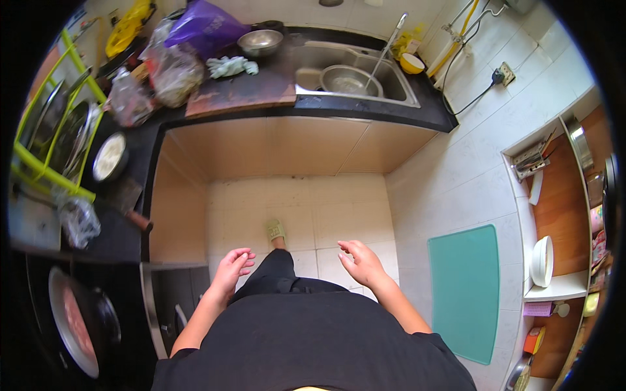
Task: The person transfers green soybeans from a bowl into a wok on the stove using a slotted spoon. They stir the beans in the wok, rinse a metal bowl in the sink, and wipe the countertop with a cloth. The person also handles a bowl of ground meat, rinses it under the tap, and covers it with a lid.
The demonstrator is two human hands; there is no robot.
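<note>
My left hand hangs in the air in front of my body, fingers loosely bent and apart, holding nothing. On the other side my right hand is also raised and empty, its thumb and fingers spread a little. Neither hand touches anything; the floor and my slippered foot show beyond them. Ahead is the steel sink, where a metal basin sits beneath a tall tap. A wooden cutting board lies left of the sink, with pale gloves and a metal bowl behind it.
A cleaver, a bowl of white food and plastic bags crowd the left counter near a green rack. A wok holds pinkish food at lower left. Shelves and a teal mat stand right.
</note>
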